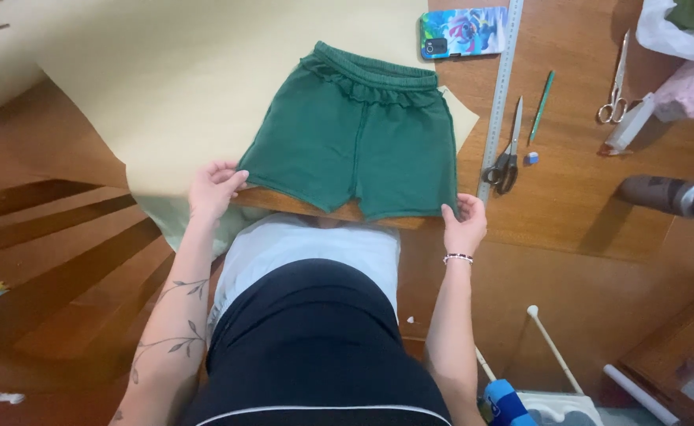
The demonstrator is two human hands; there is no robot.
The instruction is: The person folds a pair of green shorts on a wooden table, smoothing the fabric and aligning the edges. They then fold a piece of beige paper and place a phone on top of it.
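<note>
The green shorts (355, 146) lie flat on a cream paper sheet (165, 71) at the table's (583, 213) near edge, waistband away. The left hand (213, 189) pinches one leg hem and, it seems, the paper; the right hand (465, 221) pinches the other. Scissors (507, 158) and ruler (498, 95) lie untouched along the right; no marks or cuts show on the paper.

1 phone (463, 32) lies face down (colourful floral case) at the table's far edge.
</note>
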